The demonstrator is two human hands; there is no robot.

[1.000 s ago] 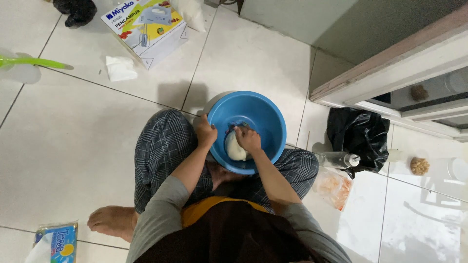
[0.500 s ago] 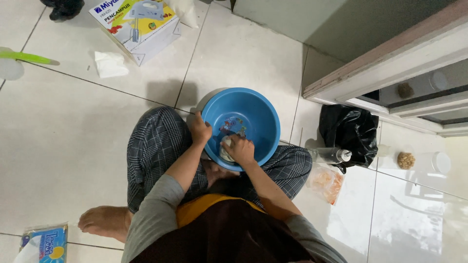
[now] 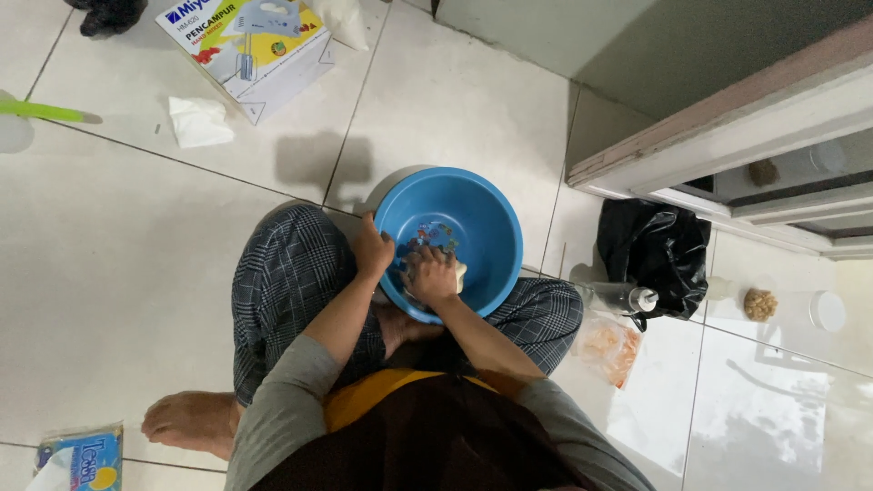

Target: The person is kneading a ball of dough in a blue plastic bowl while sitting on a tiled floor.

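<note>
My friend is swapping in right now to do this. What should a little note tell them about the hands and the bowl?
Left hand: grips the near-left rim of the blue bowl, steadying it.
Right hand: inside the bowl, pressing down on a pale lump of dough.
The bowl sits on the tiled floor between the crossed legs.
Done: dough is gathered into one lump.
Left: probably more kneading; hard to judge, since the hand covers most of it.

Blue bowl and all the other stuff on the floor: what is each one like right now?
Round blue plastic bowl: upright, tilted toward the lap.
Pale dough lump: inside the bowl, pressed under the right hand.
Left hand: grip on the bowl's rim.
Black plastic bag: crumpled.
Printed cardboard box: lying closed.
White tissue: crumpled.
</note>
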